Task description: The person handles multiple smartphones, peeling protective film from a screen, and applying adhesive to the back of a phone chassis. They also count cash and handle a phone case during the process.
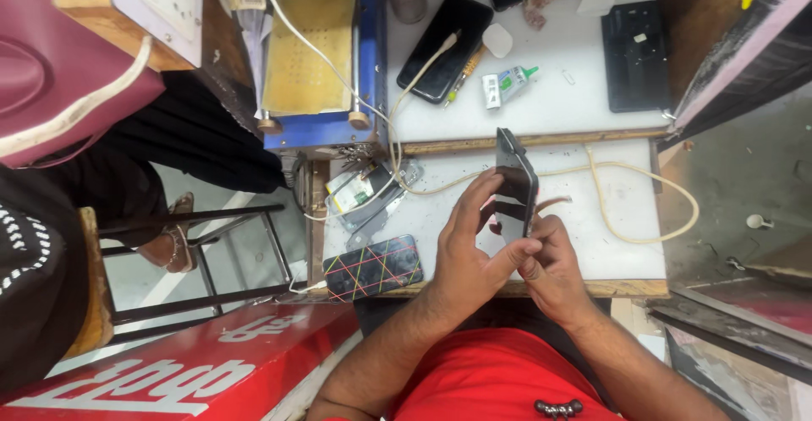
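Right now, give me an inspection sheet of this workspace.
Surface: white worktop, wooden front edge.
Job's things: dark phone, held upright on edge.
Clutter: patterned phone case, black phone, small glue tube, opened phone, black tray.
Hands: left hand and right hand both in a grip on the dark phone.
Cables: cream cable looping across worktop.
Surroundings: blue machine, red signboard, another person's sandalled foot.
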